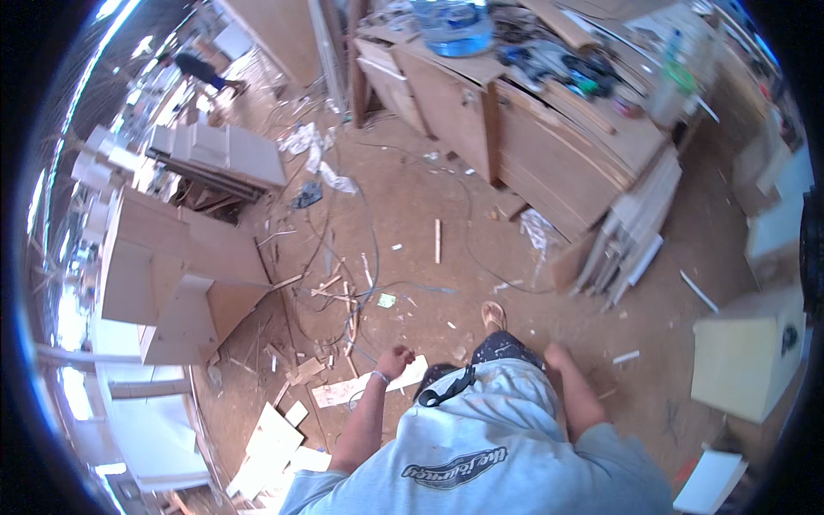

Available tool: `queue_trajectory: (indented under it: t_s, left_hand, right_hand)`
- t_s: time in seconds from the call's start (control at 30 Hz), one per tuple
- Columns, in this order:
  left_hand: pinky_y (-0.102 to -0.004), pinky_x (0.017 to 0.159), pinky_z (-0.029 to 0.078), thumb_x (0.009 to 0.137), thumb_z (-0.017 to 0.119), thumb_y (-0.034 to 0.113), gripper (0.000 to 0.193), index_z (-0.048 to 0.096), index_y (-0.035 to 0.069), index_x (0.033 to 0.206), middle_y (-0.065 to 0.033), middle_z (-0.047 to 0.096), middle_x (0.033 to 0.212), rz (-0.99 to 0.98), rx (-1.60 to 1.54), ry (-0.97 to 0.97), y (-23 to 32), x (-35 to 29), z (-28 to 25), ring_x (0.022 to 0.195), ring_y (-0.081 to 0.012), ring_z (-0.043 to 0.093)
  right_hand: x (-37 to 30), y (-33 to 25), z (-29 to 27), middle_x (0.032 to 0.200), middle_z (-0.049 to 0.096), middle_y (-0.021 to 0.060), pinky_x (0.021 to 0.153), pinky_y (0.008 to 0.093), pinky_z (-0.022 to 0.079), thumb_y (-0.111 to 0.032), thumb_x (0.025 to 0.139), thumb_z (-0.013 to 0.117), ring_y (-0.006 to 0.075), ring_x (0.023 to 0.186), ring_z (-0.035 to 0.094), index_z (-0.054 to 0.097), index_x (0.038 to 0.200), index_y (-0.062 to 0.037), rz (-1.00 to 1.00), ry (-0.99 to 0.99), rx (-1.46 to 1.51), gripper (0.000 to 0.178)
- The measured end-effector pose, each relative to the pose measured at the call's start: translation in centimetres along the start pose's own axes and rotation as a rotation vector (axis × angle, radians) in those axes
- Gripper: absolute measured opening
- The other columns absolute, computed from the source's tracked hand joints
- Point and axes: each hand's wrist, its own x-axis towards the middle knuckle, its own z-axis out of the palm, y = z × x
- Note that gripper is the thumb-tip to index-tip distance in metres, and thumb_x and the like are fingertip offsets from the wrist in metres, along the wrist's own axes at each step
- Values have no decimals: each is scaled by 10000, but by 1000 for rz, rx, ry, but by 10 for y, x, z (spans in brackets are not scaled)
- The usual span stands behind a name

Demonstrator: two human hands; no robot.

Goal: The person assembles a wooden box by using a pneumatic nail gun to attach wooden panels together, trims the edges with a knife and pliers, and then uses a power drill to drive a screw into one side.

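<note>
My left hand (395, 361) hangs in the air on the left of my body, with a band at its wrist. Its fingers are loosely bent and a little apart, with nothing seen in them. Below it on the floor lies a long pale board offcut (339, 393). On the other side, my right hand (557, 355) hangs low beside my dark speckled shorts (508, 345). Its fingers are small and blurred, and I cannot make out their shape; no held thing shows. One sandalled foot (493, 316) is out in front on the brown floor.
A cluttered wooden workbench (549, 159) stands ahead, bearing a blue water jug (452, 30). Boards (622, 232) lean at its end. Cables (369, 223) and wood scraps (330, 287) litter the floor. Cabinet pieces (180, 266) stand left, a cream box (738, 360) right. Another person (197, 69) bends far off.
</note>
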Motion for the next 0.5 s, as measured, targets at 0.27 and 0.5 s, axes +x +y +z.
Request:
queue_trajectory:
  t_s: [0.27, 0.5]
  left_hand:
    - [-308, 646, 542, 996, 537, 308, 347, 687, -4, 1019, -123, 734, 845, -298, -60, 87, -41, 17, -117, 710, -171, 675]
    - [-341, 659, 536, 966, 547, 247, 245, 661, 31, 984, -96, 689, 842, -309, 203, -175, -2, 194, -289, 744, -173, 650]
  right_hand:
    - [171, -418, -428, 1379, 507, 240, 1068, 462, 414, -244, 914, 583, 401, 1281, 489, 445, 1421, -71, -583, 939, 305, 554]
    - [275, -565, -517, 1637, 187, 164, 1220, 474, 178, -249, 904, 553, 317, 1526, 133, 246, 1546, -16, -55, 1148, -131, 749]
